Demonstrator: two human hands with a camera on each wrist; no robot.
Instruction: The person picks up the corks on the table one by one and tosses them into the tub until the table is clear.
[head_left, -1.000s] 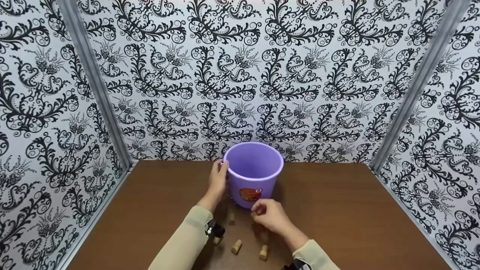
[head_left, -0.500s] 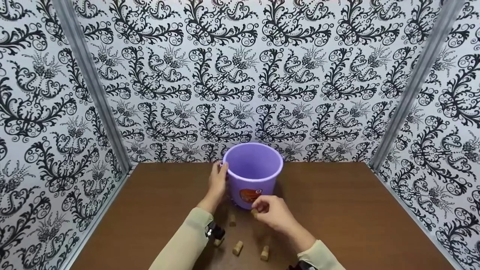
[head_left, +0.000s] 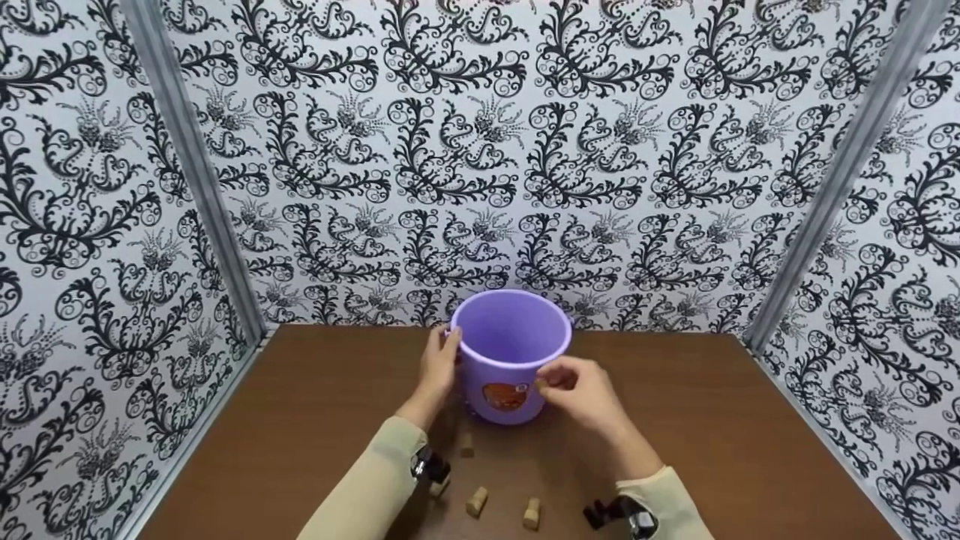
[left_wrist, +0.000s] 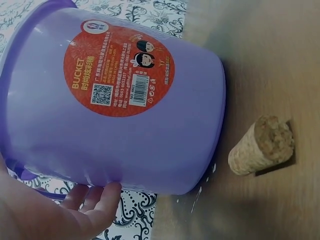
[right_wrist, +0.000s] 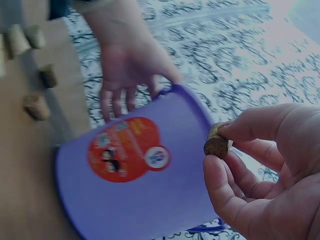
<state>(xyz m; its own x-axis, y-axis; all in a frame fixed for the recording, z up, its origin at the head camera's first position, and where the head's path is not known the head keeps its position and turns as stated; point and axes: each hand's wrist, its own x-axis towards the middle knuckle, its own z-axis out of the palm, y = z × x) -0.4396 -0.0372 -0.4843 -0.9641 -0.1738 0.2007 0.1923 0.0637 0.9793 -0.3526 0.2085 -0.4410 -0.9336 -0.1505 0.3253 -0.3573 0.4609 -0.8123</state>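
Observation:
A purple bucket [head_left: 480, 369] with an orange-red label stands upright on the table. At its left side my left hand [head_left: 438, 369] holds it, the thumb by the rim and the fingers [left_wrist: 105, 205] against the outer wall. My right hand [head_left: 583, 390] pinches a cork [right_wrist: 216, 143] between thumb and fingertips, just in front of the bucket's right wall, below the rim. Several more corks lie or stand on the table: one cork [left_wrist: 262, 146] close to the bucket's base, another cork [head_left: 476, 501] and a cork [head_left: 532, 514] nearer me. The bucket's bottom inside is hidden.
The brown wooden table [head_left: 697, 435] runs back to a wall [head_left: 480, 187] with a black-and-white scroll pattern. Similar panels close off both sides, with grey posts [head_left: 832, 172] at the corners. One more cork [head_left: 440, 487] is partly hidden by my left wrist camera.
My right hand has lifted the cork from low in front of the bucket, up and to the right. The left hand stays on the bucket.

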